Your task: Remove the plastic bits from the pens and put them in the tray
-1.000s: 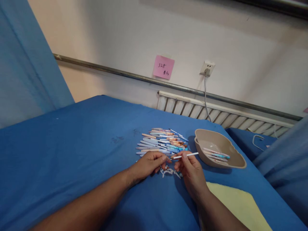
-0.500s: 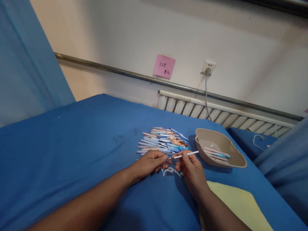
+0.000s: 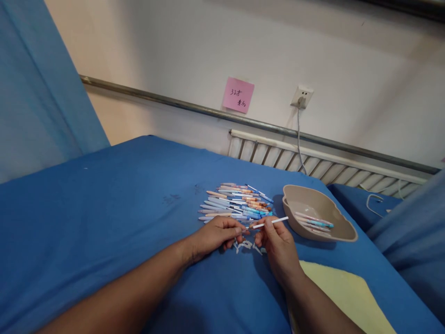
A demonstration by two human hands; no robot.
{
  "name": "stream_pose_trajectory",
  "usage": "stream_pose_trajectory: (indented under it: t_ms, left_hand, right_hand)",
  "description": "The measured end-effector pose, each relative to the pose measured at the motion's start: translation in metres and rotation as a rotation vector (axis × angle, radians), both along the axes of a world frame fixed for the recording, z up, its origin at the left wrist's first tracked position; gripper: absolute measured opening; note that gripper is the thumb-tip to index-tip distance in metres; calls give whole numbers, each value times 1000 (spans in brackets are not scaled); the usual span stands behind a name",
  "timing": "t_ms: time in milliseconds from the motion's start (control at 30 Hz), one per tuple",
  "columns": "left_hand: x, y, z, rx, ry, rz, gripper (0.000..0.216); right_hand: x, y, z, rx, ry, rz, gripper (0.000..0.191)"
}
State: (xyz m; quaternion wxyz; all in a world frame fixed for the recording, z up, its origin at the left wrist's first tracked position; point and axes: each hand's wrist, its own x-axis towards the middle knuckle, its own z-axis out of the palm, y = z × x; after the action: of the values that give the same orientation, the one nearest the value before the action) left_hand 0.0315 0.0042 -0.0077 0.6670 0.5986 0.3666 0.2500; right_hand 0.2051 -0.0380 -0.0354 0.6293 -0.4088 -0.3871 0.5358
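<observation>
A thin white pen refill [image 3: 279, 220] is pinched between the thumb and fingers of my right hand [image 3: 278, 246], its rear end sticking out to the right. My left hand [image 3: 221, 232] is closed in a pinch at the refill's other end, near the dark tip; a small part there is too small to make out. Just beyond my hands lies a spread of pens and pen parts [image 3: 222, 204] in white, blue, peach and orange. Small white curled bits [image 3: 246, 244] are on the cloth under my fingers.
A beige basin [image 3: 342, 232] holding several pens stands to the right. Nearer me is a yellow sheet [image 3: 342, 287]. Everything rests on a blue-covered bed [image 3: 121, 204]. Behind it are a radiator [image 3: 274, 155], a rail and a plugged-in cord; a blue curtain [image 3: 41, 93] hangs at left.
Both hands stay almost in place with the refill between them. My left fingers have shifted slightly at its tip; the pens and basin have not moved.
</observation>
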Motion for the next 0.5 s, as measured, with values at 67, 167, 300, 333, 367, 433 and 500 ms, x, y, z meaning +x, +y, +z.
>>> stream_pose_trajectory:
  t_ms: [67, 167, 300, 333, 367, 433, 500]
  left_hand:
    - [0, -1, 1, -8, -20, -1, 34]
    - [0, 0, 0, -11, -32, -13, 37]
    - [0, 1, -3, -20, -31, -35, 38]
    - [-1, 1, -4, -26, -35, -44, 39]
    - [-1, 1, -5, -30, -42, -58, 38]
    - [-1, 0, -5, -37, -63, -92, 37]
    - [-1, -1, -5, -60, -88, -133, 37]
  right_hand:
    - [0, 0, 0, 4, 3, 1, 30]
    - [-1, -1, 1, 13, -14, 14, 29]
    - [-1, -4, 4, 21, -114, 25, 29]
    - [-2, -5, 4, 24, -150, 27, 29]
    - [-2, -6, 5, 25, -187, 32, 30]
    - [-4, -7, 6, 28, -250, 41, 30]
    - [-6, -7, 6, 28, -285, 68, 30]
